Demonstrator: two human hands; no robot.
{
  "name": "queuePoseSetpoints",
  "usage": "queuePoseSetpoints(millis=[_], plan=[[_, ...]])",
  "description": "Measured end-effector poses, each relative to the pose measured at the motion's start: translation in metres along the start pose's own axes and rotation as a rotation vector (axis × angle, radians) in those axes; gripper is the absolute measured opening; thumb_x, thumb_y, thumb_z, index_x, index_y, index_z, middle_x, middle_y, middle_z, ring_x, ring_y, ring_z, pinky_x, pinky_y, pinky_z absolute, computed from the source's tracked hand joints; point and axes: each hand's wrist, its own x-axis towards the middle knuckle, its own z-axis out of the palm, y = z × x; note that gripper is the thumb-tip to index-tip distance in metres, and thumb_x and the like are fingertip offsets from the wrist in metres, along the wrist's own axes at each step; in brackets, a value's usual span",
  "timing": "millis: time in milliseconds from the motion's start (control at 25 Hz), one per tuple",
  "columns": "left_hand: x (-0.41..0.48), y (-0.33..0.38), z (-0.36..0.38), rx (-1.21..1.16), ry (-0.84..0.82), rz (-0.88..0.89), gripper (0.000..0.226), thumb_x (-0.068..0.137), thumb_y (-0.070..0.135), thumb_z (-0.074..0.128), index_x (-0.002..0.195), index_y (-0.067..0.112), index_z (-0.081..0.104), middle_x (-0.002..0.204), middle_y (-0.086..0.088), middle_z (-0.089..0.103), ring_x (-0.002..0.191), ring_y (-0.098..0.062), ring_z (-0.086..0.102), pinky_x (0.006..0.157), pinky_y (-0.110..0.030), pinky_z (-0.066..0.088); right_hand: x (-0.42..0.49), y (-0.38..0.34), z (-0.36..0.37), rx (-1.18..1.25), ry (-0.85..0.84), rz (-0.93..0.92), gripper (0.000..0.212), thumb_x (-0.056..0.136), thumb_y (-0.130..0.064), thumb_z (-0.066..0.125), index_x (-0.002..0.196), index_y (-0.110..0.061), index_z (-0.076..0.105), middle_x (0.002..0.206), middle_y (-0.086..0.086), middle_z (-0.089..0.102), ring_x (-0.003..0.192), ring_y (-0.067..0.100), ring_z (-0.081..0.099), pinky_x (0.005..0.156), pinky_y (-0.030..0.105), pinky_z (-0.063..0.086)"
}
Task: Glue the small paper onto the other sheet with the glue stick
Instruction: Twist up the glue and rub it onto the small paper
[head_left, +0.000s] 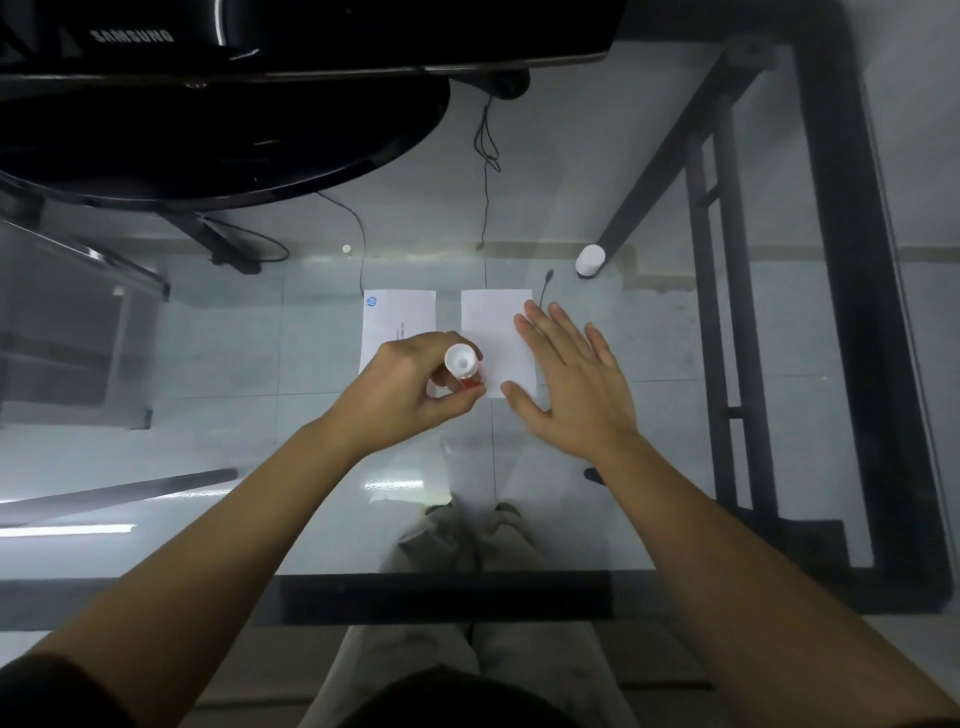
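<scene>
Two white papers lie side by side on the glass table. The left sheet (401, 317) carries a blue logo and a line of print. The right sheet (493, 332) is blank. My left hand (410, 387) is shut on a red glue stick (462, 366) with a white end, held upright over the gap between the two sheets. My right hand (569, 382) lies flat with fingers spread on the right edge of the blank sheet. Which sheet is the smaller one I cannot tell, since both are partly covered by my hands.
A white cap-like cylinder (590, 261) lies beyond the papers at the right. A black monitor and its stand (218, 130) fill the far left. Thin cables (485, 208) run down to the papers. The black table frame (831, 260) runs along the right side.
</scene>
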Motion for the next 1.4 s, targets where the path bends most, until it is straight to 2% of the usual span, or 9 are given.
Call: queuePoseSetpoints(millis=[200, 400, 480, 560, 840, 920, 1080, 1200, 1400], plan=[[0.034, -0.012, -0.009, 0.020, 0.046, -0.029, 0.019, 0.078, 0.024, 0.072, 0.088, 0.011, 0.062, 0.081, -0.001, 0.067, 0.067, -0.003, 0.058, 0.064, -0.005, 0.044, 0.000, -0.001, -0.003, 0.036, -0.013, -0.007, 0.070, 0.087, -0.059, 0.031, 0.146, -0.024, 0.015, 0.156, -0.003, 0.015, 0.144, 0.014, 0.006, 0.115, 0.039, 0.001], [0.063, -0.016, -0.020, 0.083, 0.173, -0.078, 0.026, 0.078, 0.025, 0.073, 0.094, 0.009, 0.061, 0.086, -0.004, 0.069, 0.071, -0.014, 0.062, 0.065, -0.002, 0.041, 0.001, 0.000, -0.005, 0.023, -0.028, -0.011, 0.068, 0.089, -0.056, 0.029, 0.146, -0.025, 0.012, 0.157, -0.005, 0.011, 0.144, 0.013, 0.003, 0.115, 0.037, -0.002], [0.057, -0.012, -0.016, 0.010, 0.228, -0.108, 0.024, 0.077, 0.024, 0.073, 0.093, 0.009, 0.063, 0.084, -0.004, 0.070, 0.070, -0.014, 0.063, 0.067, -0.009, 0.048, 0.000, 0.000, -0.005, 0.026, -0.029, -0.015, 0.063, 0.091, -0.049, 0.027, 0.146, -0.024, 0.012, 0.157, -0.005, 0.011, 0.143, 0.012, 0.002, 0.116, 0.037, -0.001], [0.038, -0.005, -0.006, -0.039, 0.196, -0.124, 0.025, 0.076, 0.025, 0.074, 0.094, 0.010, 0.064, 0.083, -0.003, 0.069, 0.070, -0.013, 0.063, 0.067, -0.016, 0.052, -0.001, 0.000, -0.005, 0.013, -0.029, -0.016, 0.060, 0.091, -0.043, 0.027, 0.146, -0.023, 0.012, 0.157, -0.004, 0.012, 0.143, 0.012, 0.003, 0.116, 0.037, -0.001], [0.023, 0.003, 0.001, -0.013, 0.002, -0.089, 0.024, 0.075, 0.024, 0.075, 0.088, 0.008, 0.063, 0.081, -0.005, 0.070, 0.068, -0.014, 0.063, 0.065, -0.020, 0.052, 0.000, 0.000, -0.005, -0.013, -0.053, -0.015, 0.062, 0.090, -0.045, 0.027, 0.147, -0.022, 0.011, 0.157, -0.003, 0.011, 0.144, 0.014, 0.002, 0.115, 0.038, -0.002], [0.041, 0.000, -0.006, 0.027, 0.039, -0.061, 0.026, 0.076, 0.025, 0.074, 0.089, 0.006, 0.062, 0.084, -0.008, 0.070, 0.069, -0.017, 0.063, 0.065, -0.017, 0.051, 0.000, 0.000, -0.005, -0.003, -0.049, -0.019, 0.063, 0.090, -0.044, 0.028, 0.146, -0.022, 0.012, 0.157, -0.003, 0.012, 0.144, 0.014, 0.004, 0.115, 0.038, -0.002], [0.071, -0.005, -0.016, 0.091, 0.168, -0.122, 0.029, 0.077, 0.026, 0.073, 0.095, 0.006, 0.062, 0.089, -0.009, 0.071, 0.076, -0.020, 0.065, 0.073, -0.028, 0.053, 0.000, -0.001, -0.006, 0.011, -0.041, -0.017, 0.064, 0.089, -0.045, 0.029, 0.146, -0.022, 0.012, 0.156, -0.002, 0.015, 0.144, 0.015, 0.007, 0.115, 0.038, 0.000], [0.052, -0.002, -0.009, 0.007, 0.166, -0.114, 0.026, 0.075, 0.025, 0.075, 0.091, 0.008, 0.064, 0.082, -0.005, 0.071, 0.070, -0.014, 0.064, 0.067, -0.021, 0.053, -0.001, -0.002, -0.007, 0.019, -0.037, -0.005, 0.065, 0.089, -0.044, 0.031, 0.146, -0.019, 0.012, 0.156, -0.001, 0.015, 0.144, 0.014, 0.007, 0.115, 0.037, 0.000], [0.013, 0.006, 0.012, -0.011, 0.007, -0.104, 0.026, 0.075, 0.026, 0.074, 0.092, 0.011, 0.063, 0.083, -0.001, 0.069, 0.066, -0.006, 0.058, 0.064, -0.003, 0.045, -0.001, -0.001, -0.007, 0.029, -0.058, -0.010, 0.064, 0.091, -0.044, 0.031, 0.146, -0.019, 0.012, 0.157, -0.002, 0.012, 0.144, 0.015, 0.003, 0.116, 0.040, 0.000]])
